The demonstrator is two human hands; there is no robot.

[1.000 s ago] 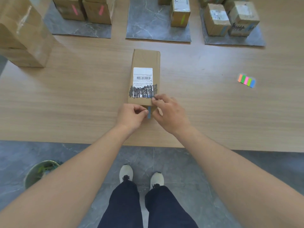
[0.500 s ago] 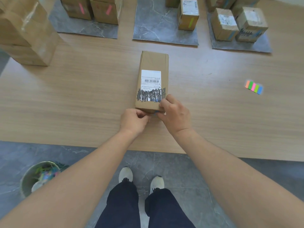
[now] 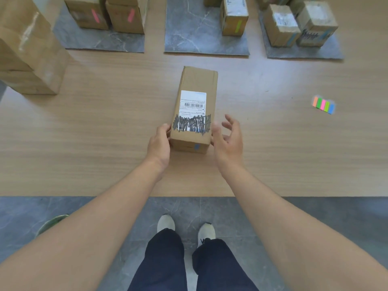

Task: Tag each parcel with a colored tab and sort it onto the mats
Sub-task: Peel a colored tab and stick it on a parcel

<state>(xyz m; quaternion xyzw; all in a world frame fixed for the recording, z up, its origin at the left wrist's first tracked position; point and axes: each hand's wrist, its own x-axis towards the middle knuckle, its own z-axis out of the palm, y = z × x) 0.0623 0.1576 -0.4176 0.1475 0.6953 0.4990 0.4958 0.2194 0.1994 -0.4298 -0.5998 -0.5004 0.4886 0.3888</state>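
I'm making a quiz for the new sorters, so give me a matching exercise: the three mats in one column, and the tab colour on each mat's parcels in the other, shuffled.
Column one:
1. left mat
2. middle mat
3. right mat

Column two:
A. green tab
B. blue tab
C. pink tab

Pairs: 1-C, 2-A, 3-B
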